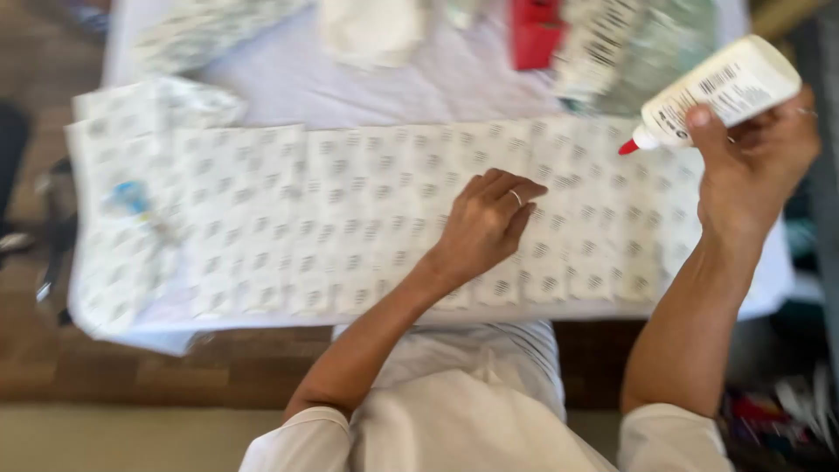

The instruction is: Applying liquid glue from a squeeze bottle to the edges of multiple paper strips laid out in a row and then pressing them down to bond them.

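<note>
Two bare hands worked over a long strip of patterned paper [332,218] that lay flat across a white table [367,83]. The right hand [756,170] was clenched around a white glue bottle [725,87], thumb pressed on the near side of the body and the other fingers wrapped behind it. The bottle was tilted, its red tip [629,146] pointing down and away from the palm toward the paper, and the tip hung just above the sheet; whether it touched could not be told, as the view was blurred. A ring showed on one finger of that hand.

The left hand [485,227] gripped nothing. It rested palm down on the paper, fingers loosely curled with their tips pressing the sheet, and a ring [516,197] sat on one finger. From this hand the red tip lay off to the bottle side and slightly farther from the body, near but apart.

Beyond the left hand's fingertips, at the far edge of the table, sat a red box [535,33] and a white folded cloth [371,31]. Well away from both hands, at the opposite end of the strip, a small blue thing [131,197] lay on more patterned paper; its kind could not be made out. Below the hands the person's white shirt [463,411] filled the near edge of the view.
</note>
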